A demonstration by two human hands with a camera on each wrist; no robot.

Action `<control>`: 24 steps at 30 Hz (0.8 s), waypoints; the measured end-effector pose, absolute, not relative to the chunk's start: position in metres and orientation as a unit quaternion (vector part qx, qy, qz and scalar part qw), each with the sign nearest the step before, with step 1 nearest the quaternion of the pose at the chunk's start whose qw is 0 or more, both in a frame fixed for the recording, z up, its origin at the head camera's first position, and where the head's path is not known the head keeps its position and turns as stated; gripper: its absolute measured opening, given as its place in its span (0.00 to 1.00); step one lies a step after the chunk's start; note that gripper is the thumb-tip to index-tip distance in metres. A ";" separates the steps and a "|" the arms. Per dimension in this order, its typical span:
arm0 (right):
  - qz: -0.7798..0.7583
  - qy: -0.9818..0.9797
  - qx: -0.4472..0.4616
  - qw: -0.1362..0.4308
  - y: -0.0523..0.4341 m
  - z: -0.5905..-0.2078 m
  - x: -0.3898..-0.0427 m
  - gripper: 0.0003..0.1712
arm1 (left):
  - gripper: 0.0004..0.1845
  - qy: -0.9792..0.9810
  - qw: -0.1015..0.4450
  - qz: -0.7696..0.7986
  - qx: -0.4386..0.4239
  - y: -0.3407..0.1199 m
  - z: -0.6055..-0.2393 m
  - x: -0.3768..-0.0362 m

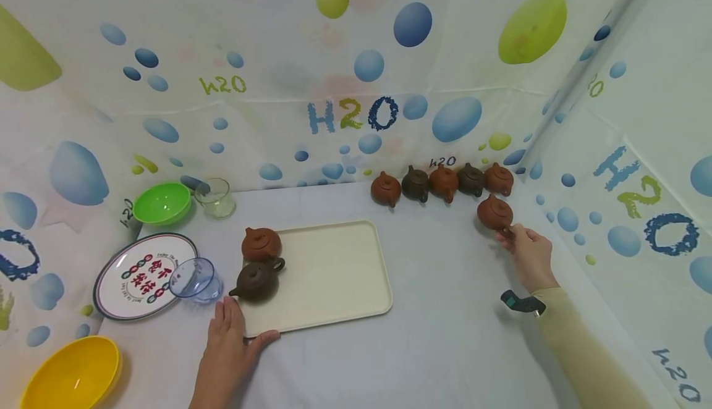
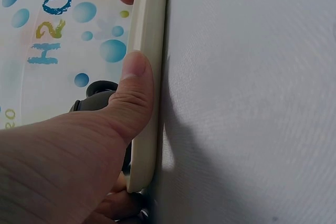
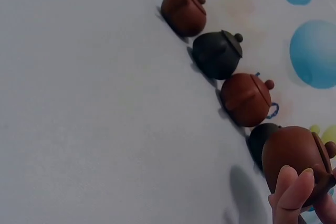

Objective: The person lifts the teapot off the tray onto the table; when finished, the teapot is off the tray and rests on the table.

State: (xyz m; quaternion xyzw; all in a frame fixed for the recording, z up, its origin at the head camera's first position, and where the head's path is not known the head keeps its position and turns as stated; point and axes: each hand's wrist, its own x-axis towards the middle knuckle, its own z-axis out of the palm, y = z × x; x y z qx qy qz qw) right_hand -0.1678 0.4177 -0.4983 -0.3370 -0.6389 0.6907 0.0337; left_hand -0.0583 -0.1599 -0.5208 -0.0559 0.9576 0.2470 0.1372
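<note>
Beige sleeve (image 1: pixel 578 347) of the right arm comes nearest to the camera, and at its end the right hand (image 1: pixel 533 254) pinches one reddish-brown clay teapot (image 1: pixel 494 212), which is just beyond the fingertips and somewhat to their left. I judge this teapot to be light, stiff, a little smooth to the skin and fragile; its lid could slide off if it tilts. The narrow projecting part gives a fair hold — the round body would give a safer one. Whether this part is spout or handle, I cannot tell. It points back toward the right hand, and the long axis runs away from there, leaning left.

The left hand (image 1: pixel 225 341) grips nothing: thumb and fingers are spread wide around the near-left corner of the cream tray (image 1: pixel 328 279), touching it. This tray lies lengthwise from the left hand toward the right hand's side. Just beyond the left fingertips, a dark brown teapot (image 1: pixel 257 282) points its spout near-left, with the loop handle opposite.
</note>
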 end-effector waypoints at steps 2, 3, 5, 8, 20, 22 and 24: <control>0.691 -0.631 -0.351 0.036 0.426 -0.498 -0.173 0.16 | 0.68 0.958 0.134 0.247 -0.051 -0.159 -0.521 -0.061; 0.692 -0.626 -0.358 0.039 0.429 -0.499 -0.176 0.16 | 0.68 0.959 0.133 0.247 -0.049 -0.158 -0.522 -0.062; 0.689 -0.620 -0.371 0.050 0.434 -0.500 -0.183 0.15 | 0.68 0.957 0.141 0.248 -0.050 -0.157 -0.522 -0.063; 0.680 -0.625 -0.378 0.061 0.436 -0.504 -0.195 0.14 | 0.70 0.957 0.154 0.241 -0.056 -0.159 -0.523 -0.063; 0.679 -0.626 -0.379 0.063 0.434 -0.512 -0.223 0.14 | 0.74 0.951 0.186 0.236 -0.068 -0.165 -0.529 -0.061; 0.685 -0.620 -0.379 0.059 0.436 -0.512 -0.224 0.13 | 0.73 0.953 0.183 0.232 -0.066 -0.164 -0.528 -0.062; 0.691 -0.615 -0.377 0.054 0.438 -0.512 -0.225 0.12 | 0.73 0.955 0.177 0.229 -0.063 -0.163 -0.527 -0.063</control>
